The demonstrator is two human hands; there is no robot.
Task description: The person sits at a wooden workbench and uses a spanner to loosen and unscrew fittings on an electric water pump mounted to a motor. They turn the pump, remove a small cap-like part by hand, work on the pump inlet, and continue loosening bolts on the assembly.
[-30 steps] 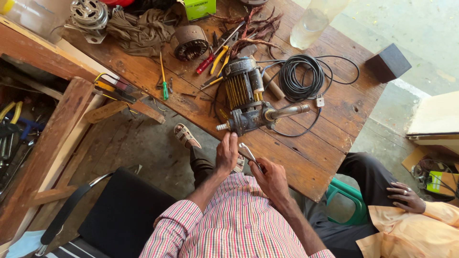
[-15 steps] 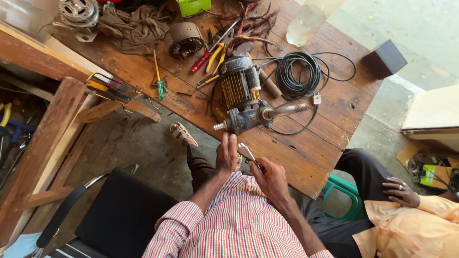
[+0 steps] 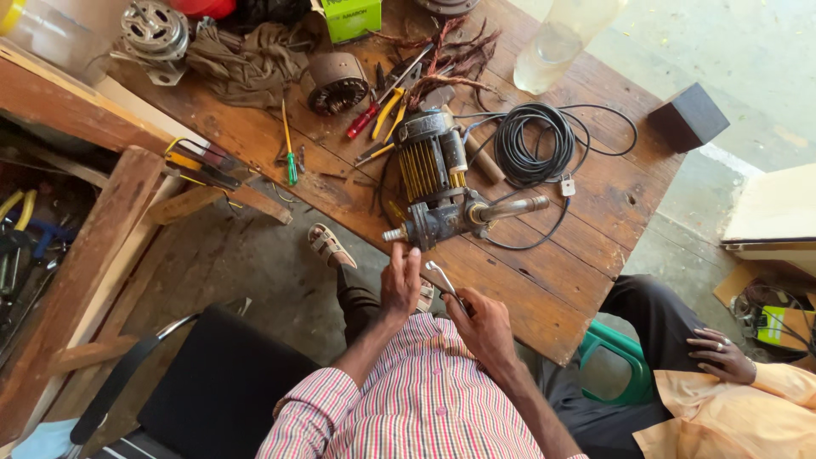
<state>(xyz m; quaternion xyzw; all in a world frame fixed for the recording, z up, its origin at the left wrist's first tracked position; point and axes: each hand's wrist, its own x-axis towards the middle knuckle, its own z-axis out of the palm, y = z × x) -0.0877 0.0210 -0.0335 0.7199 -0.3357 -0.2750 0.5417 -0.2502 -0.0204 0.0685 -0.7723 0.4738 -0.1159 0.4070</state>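
From up here I look straight down on my two hands, held close together just off the near edge of the worn wooden plank bench (image 3: 586, 280). My right hand (image 3: 486, 327) is closed around the handle of a slim silver metal wrench (image 3: 442, 279), whose shaft angles up and to the left, toward the bench. My left hand (image 3: 399, 285) is raised beside it with fingers extended and loosely together; it grips nothing that I can make out, and its fingertips come near the wrench's tip without clearly touching.

The grey and yellow-ribbed electric pump motor (image 3: 433, 174) lies on the bench directly ahead of both hands. Its long axis runs away from me, with the grey pump head nearest and a short pipe stub (image 3: 514, 206) sticking out to the right. The left hand is the nearer one; its fingertips sit just below the small threaded fitting (image 3: 393, 234) at the pump's left.

Beyond the motor lie a coil of black cable (image 3: 535, 144), red-handled and yellow-handled pliers (image 3: 382, 115) and a green-handled screwdriver (image 3: 291, 161). Another person in orange clothing rests a hand (image 3: 721, 353) on a knee at lower right, well apart from me.
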